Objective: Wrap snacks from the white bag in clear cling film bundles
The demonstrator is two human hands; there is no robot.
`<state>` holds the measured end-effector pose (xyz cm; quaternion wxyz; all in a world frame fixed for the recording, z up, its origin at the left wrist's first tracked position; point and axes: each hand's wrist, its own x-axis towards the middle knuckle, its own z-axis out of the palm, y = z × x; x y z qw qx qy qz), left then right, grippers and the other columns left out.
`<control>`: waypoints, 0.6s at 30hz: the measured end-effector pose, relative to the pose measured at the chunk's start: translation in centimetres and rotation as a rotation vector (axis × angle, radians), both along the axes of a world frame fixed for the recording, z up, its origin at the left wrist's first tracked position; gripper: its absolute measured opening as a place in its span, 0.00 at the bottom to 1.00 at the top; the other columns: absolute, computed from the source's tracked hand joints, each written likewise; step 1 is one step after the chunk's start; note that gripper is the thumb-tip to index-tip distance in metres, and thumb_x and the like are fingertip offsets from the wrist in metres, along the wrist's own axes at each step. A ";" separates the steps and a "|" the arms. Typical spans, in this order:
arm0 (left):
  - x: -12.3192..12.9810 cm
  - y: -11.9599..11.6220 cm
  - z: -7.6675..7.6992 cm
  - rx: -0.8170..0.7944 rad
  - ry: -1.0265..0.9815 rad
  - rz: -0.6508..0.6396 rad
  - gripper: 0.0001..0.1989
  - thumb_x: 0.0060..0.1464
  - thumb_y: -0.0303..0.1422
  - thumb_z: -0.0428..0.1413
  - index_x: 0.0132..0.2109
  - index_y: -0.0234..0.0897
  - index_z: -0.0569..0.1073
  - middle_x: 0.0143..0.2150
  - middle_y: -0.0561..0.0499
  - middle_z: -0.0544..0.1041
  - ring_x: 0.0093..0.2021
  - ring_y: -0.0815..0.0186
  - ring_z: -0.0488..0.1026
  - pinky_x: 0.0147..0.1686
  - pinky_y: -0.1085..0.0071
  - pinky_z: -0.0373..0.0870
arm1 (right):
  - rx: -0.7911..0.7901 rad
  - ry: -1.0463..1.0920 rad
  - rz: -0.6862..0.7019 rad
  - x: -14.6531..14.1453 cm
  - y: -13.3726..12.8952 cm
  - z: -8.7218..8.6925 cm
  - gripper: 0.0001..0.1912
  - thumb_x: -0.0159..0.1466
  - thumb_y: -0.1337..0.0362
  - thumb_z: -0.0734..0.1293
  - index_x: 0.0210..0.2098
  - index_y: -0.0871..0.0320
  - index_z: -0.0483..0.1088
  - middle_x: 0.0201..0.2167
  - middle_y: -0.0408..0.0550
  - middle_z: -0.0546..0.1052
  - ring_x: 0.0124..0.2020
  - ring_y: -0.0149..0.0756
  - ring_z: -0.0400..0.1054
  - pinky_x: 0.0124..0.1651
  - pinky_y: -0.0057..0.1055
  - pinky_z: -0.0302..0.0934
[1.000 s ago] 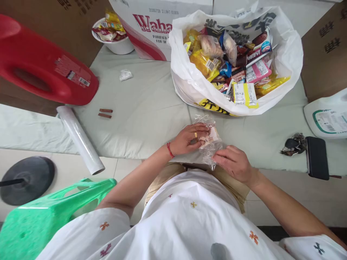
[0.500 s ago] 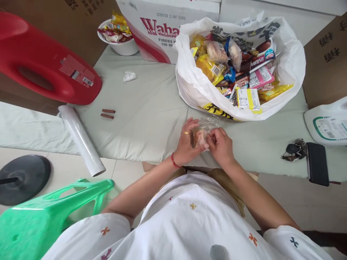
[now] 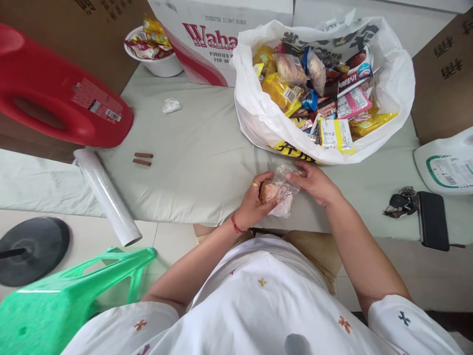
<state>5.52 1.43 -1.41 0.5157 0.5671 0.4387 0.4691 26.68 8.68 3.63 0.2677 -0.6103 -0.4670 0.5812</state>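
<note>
A clear plastic-wrapped snack [image 3: 283, 197], pale pinkish and tan inside, is held low in front of my body, over the near edge of the cloth-covered surface. My left hand [image 3: 255, 201], with a ring and a red bracelet, is closed around its left side, thumb across the front. The upper right of the crinkled wrapper is between the thumb and fingers of my right hand [image 3: 314, 181]. Just beyond my hands stands a white plastic bag [image 3: 254, 123], its mouth wide, full of packaged snacks [image 3: 286, 93].
Two brown strips [image 3: 142, 159] and a crumpled clear wrapper [image 3: 171, 105] lie on the cloth. A red jug [image 3: 111, 93], white roll [image 3: 107, 197] and green stool [image 3: 48, 305] are at left. Behind stands a white tub [image 3: 164, 66]. Keys [image 3: 401, 202] and a phone [image 3: 433, 219] lie right.
My right hand has moved up and right along the wrapper, its fingers stretched further over it. The packet has turned and shows more of its face; a brown strip by my left hand is now hidden.
</note>
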 end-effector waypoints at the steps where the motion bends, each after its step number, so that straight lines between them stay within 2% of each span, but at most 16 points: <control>1: 0.0 0.1 -0.1 0.018 -0.008 -0.011 0.40 0.55 0.47 0.67 0.68 0.41 0.61 0.71 0.36 0.64 0.70 0.49 0.64 0.69 0.50 0.63 | -0.033 0.045 0.031 -0.5 0.6 0.2 0.44 0.44 0.48 0.83 0.56 0.61 0.73 0.37 0.47 0.79 0.36 0.40 0.74 0.39 0.35 0.69; 3: 0.0 0.4 -0.1 -0.002 -0.017 -0.019 0.47 0.51 0.49 0.69 0.71 0.41 0.58 0.74 0.36 0.58 0.75 0.46 0.56 0.72 0.49 0.57 | -0.077 0.116 0.104 -1.4 1.5 0.5 0.35 0.43 0.52 0.83 0.46 0.61 0.77 0.33 0.45 0.79 0.32 0.37 0.72 0.37 0.34 0.68; 5: 0.0 0.8 0.0 -0.106 -0.053 -0.037 0.51 0.49 0.50 0.70 0.72 0.39 0.55 0.72 0.34 0.61 0.71 0.46 0.62 0.69 0.49 0.62 | -0.006 0.117 0.140 -2.2 1.8 0.8 0.23 0.48 0.53 0.81 0.37 0.61 0.79 0.30 0.44 0.78 0.30 0.35 0.70 0.36 0.33 0.66; 7: 0.2 1.2 0.4 -0.222 -0.118 -0.057 0.49 0.48 0.50 0.71 0.68 0.37 0.58 0.63 0.36 0.70 0.61 0.50 0.72 0.60 0.53 0.70 | 0.239 0.022 0.144 -2.9 1.0 1.2 0.13 0.57 0.55 0.76 0.35 0.60 0.79 0.31 0.45 0.78 0.31 0.35 0.69 0.37 0.33 0.65; 9: 0.3 1.6 1.0 -0.293 -0.193 -0.053 0.42 0.46 0.48 0.72 0.61 0.37 0.63 0.51 0.44 0.75 0.48 0.58 0.76 0.49 0.61 0.74 | 0.580 -0.153 0.220 -3.4 -0.7 1.5 0.08 0.65 0.60 0.70 0.37 0.58 0.80 0.34 0.47 0.78 0.35 0.36 0.70 0.40 0.34 0.65; 11: 0.5 1.9 1.5 -0.321 -0.262 -0.034 0.37 0.44 0.45 0.73 0.55 0.38 0.66 0.43 0.51 0.74 0.40 0.64 0.74 0.41 0.68 0.72 | 0.865 -0.360 0.358 -3.5 -3.0 1.4 0.11 0.70 0.65 0.65 0.42 0.56 0.81 0.38 0.50 0.78 0.39 0.39 0.70 0.44 0.36 0.64; 13: 0.5 2.0 1.8 -0.350 -0.317 -0.030 0.35 0.42 0.42 0.74 0.52 0.39 0.67 0.39 0.54 0.74 0.36 0.67 0.72 0.37 0.71 0.70 | 1.026 -0.540 0.450 -3.3 -5.3 0.8 0.15 0.73 0.68 0.61 0.50 0.56 0.79 0.43 0.54 0.79 0.44 0.42 0.69 0.47 0.39 0.64; 16: 0.2 1.9 1.8 -0.406 -0.400 -0.080 0.32 0.43 0.38 0.73 0.53 0.40 0.70 0.41 0.52 0.76 0.39 0.65 0.75 0.40 0.69 0.72 | 1.110 -0.686 0.489 -2.6 -8.0 -0.8 0.21 0.74 0.61 0.63 0.64 0.56 0.70 0.56 0.59 0.77 0.56 0.49 0.67 0.58 0.46 0.64; 18: -0.2 1.8 1.7 -0.377 -0.413 -0.104 0.26 0.47 0.37 0.70 0.53 0.42 0.73 0.50 0.48 0.78 0.48 0.60 0.77 0.47 0.64 0.75 | 1.105 -0.721 0.517 -2.1 -8.8 -1.9 0.33 0.72 0.51 0.66 0.71 0.59 0.62 0.63 0.63 0.72 0.64 0.55 0.62 0.65 0.54 0.59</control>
